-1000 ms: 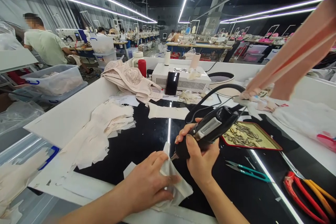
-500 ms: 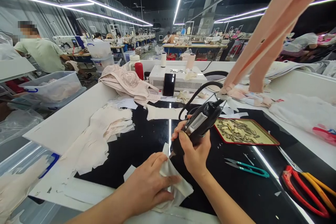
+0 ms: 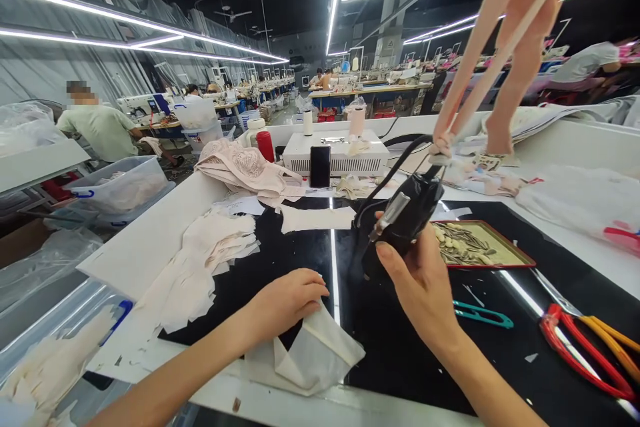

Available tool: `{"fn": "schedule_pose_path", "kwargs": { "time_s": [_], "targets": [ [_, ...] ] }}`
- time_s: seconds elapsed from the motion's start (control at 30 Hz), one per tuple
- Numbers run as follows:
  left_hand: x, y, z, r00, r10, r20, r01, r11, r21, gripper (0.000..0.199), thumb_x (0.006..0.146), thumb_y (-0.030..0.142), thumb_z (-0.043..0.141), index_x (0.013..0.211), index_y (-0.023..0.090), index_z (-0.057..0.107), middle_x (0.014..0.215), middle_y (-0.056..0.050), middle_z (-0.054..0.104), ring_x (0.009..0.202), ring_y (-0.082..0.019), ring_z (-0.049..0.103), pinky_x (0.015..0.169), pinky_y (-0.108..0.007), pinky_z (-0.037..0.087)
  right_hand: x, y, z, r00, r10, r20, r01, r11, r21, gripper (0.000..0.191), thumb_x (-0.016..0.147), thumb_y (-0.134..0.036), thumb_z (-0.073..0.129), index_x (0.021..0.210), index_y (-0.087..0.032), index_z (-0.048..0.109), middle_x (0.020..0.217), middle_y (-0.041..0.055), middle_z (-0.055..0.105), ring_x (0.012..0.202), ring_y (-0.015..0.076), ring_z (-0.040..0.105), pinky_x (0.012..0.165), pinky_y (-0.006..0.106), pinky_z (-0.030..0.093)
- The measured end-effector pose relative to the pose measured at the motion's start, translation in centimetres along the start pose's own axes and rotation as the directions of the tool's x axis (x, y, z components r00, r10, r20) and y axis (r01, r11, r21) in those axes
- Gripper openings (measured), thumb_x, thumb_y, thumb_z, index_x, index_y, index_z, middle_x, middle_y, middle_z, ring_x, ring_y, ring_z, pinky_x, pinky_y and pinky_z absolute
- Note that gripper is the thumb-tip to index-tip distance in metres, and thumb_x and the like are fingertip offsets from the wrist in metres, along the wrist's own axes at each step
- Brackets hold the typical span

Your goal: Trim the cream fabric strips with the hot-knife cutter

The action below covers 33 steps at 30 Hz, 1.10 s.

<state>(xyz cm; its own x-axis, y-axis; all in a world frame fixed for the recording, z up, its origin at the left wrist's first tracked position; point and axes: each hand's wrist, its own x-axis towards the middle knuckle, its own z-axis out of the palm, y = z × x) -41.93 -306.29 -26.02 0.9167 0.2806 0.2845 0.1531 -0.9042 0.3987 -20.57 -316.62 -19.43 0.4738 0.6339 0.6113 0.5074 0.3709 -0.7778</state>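
Note:
My right hand (image 3: 425,280) is wrapped round a black corded hand tool (image 3: 407,213), held up over the black tabletop (image 3: 395,353). Its working tip cannot be made out now. Pink fabric strips (image 3: 505,53) are tied to the tool's upper end and run upward. A folded cream fabric piece (image 3: 330,350) lies at the table's front edge, its upper corner pinched in the closed fingers of my left hand (image 3: 293,297). The tool stands to the right of this fabric, apart from it. Near my right wrist lie teal thread snips (image 3: 483,315), partly hidden.
Stacked cream fabric pieces (image 3: 190,280) lie at left, and one flat piece (image 3: 317,218) lies farther back. A tray of seeds and peanuts (image 3: 505,250) and red-handled scissors (image 3: 565,340) are at right. A white machine box (image 3: 295,153), phone (image 3: 320,167) and lace bra (image 3: 245,163) stand behind.
My right hand has lifted the tool up and right, off the fabric. My left hand has moved up and back to the fabric's upper corner, and the fabric is more folded.

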Motion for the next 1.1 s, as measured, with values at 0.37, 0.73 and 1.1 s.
{"fn": "schedule_pose_path", "kwargs": {
  "time_s": [0.37,0.73,1.1],
  "targets": [
    [0.1,0.8,-1.7,0.982,-0.187,0.004,0.187,0.98,-0.066,0.015,0.105,0.014,0.048,0.104,0.019,0.061,0.102,-0.002,0.069,0.094,-0.017,0.066,0.084,-0.03,0.055,-7.4,2.5,-3.5,0.992,0.104,0.075,-0.1,0.994,-0.051,0.032,0.087,-0.044,0.079,0.113,-0.026,0.077,0.099,0.0074,0.078,0.08,0.0227,0.076,0.068,0.034,0.065],
    [-0.9,1.9,-5.3,0.901,-0.408,-0.149,0.241,0.755,-0.609,0.018,0.104,0.035,0.055,0.096,0.019,0.06,0.09,0.001,0.063,0.082,-0.014,0.058,0.073,-0.026,0.043,-7.6,2.3,4.9,0.632,0.552,0.544,-0.771,0.514,0.375,0.055,0.077,-0.065,0.085,0.107,-0.019,0.081,0.095,0.0099,0.079,0.098,0.0289,0.076,0.09,0.043,0.06],
    [-2.2,-0.9,-5.5,0.884,-0.457,0.095,0.312,0.427,-0.849,0.051,0.085,0.062,0.078,0.105,0.016,0.069,0.083,0.001,0.061,0.073,-0.011,0.049,0.066,-0.025,0.032,-1.9,2.3,7.4,0.661,0.343,0.667,-0.571,0.808,0.15,0.051,0.084,-0.07,0.076,0.094,-0.02,0.078,0.076,-0.0002,0.065,0.067,0.013,0.051,0.06,0.024,0.04]
  ]
}}
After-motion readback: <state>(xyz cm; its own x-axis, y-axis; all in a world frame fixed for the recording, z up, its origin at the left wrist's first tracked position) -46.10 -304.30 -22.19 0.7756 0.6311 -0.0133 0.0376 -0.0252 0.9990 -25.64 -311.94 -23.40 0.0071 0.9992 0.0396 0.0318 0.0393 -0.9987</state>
